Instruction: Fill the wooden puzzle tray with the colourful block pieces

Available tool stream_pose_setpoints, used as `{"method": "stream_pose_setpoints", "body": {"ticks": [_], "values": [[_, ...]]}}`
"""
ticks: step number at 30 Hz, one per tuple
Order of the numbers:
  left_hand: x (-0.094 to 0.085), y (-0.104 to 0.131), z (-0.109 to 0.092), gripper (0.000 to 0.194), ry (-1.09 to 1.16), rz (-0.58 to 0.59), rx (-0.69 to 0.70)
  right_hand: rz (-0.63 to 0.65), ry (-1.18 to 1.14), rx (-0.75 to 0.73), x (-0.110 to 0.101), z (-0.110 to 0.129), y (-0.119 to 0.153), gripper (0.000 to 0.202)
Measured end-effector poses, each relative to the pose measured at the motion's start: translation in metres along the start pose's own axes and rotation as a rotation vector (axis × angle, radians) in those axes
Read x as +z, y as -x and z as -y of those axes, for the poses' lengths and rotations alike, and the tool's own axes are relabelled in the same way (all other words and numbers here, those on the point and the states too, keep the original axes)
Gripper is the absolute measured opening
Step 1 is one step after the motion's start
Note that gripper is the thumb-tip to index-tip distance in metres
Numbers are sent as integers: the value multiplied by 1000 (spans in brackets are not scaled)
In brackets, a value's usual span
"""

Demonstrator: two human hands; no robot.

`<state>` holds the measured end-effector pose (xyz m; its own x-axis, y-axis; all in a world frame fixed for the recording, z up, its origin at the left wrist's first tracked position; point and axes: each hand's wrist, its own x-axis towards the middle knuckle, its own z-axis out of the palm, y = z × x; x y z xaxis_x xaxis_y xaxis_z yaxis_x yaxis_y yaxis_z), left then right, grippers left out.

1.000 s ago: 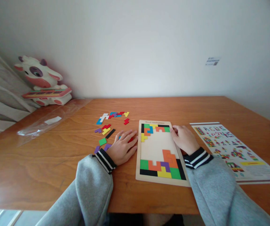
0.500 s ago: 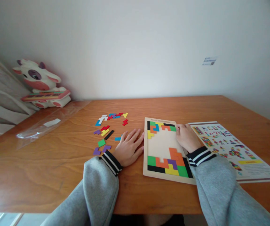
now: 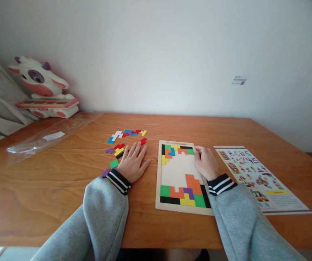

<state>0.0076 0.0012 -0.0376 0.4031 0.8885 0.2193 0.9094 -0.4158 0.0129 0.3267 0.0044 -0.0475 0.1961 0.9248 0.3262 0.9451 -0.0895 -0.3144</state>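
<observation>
Near the front edge of the worktop [image 3: 145, 232] lies the partly filled puzzle board [image 3: 175, 169]. The right hand [image 3: 206, 163] is curled at the board's right edge, covering part of it; whether it pinches the board cannot be told. The left hand [image 3: 132, 164], spread palm down, partly hides the black piece [image 3: 120, 155] among loose pieces [image 3: 114, 164]. A printed sheet [image 3: 275, 183] sits toward the right edge; a plastic bag [image 3: 54, 136] and cow toy [image 3: 47, 88] occupy the far left corner.
</observation>
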Motion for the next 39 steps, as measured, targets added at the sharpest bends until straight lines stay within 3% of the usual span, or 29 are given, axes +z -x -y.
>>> {"method": "stream_pose_setpoints", "body": {"ticks": [3,9,18,24,31,39], "values": [[2,-13,7,72,21,-44,-74,-77,-45,-58,7,13,5,35],[6,-35,18,54,61,18,53,-37,-169,-224,16,34,12,43],[4,-21,21,48,221,-133,75,46,-109,-333,13,55,11,44],[-2,-20,14,72,282,-28,180,59,-149,-375,12,53,11,46],[-1,-22,14,67,246,16,147,97,-117,-386,11,54,13,46],[-1,-21,13,65,239,-1,145,158,-72,-392,6,56,14,63]]}}
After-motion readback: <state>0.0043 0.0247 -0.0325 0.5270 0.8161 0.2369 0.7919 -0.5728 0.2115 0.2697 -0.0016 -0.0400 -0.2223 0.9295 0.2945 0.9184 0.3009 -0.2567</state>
